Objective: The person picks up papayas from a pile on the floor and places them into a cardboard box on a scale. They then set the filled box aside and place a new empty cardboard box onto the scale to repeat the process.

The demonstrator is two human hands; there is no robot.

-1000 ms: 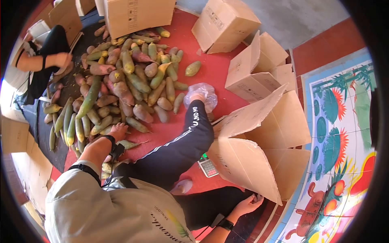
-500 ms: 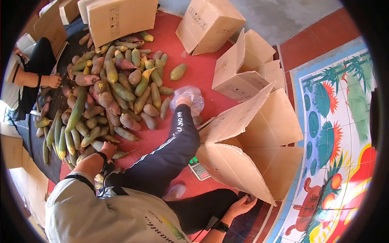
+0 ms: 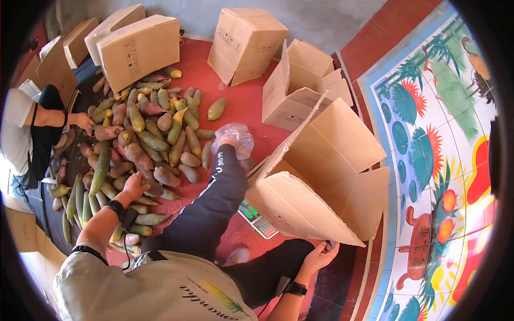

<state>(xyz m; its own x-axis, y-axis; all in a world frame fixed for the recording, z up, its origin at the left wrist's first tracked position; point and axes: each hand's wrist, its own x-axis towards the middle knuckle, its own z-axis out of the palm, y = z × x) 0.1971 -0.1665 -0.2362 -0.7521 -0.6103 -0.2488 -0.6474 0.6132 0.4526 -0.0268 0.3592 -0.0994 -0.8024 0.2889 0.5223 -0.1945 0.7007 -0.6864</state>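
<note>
My left hand (image 3: 135,187) is over the near side of a heap of radishes (image 3: 138,155), some long and green, others reddish and stubby. Its fingers are loosely apart and nothing shows in them. At the lower right, my right hand (image 3: 319,257) has its fingers curled at the bottom edge of a large open cardboard box (image 3: 305,206); part of the grip is hidden. The box's flaps stand up and it leans over a digital scale (image 3: 258,222) with a green display. My outstretched leg (image 3: 214,198) lies between heap and box, its foot in a clear plastic bag (image 3: 238,140).
Another person's hand (image 3: 83,122) touches the far left of the heap. Behind it stand a closed carton (image 3: 246,45), an open carton (image 3: 292,101) and a carton on its side (image 3: 140,53). A painted tile wall (image 3: 428,160) bounds the right.
My left hand has moved up and forward over the radishes. The large box has shifted and tilted with my right hand at its edge, showing more of the scale. The view has turned slightly.
</note>
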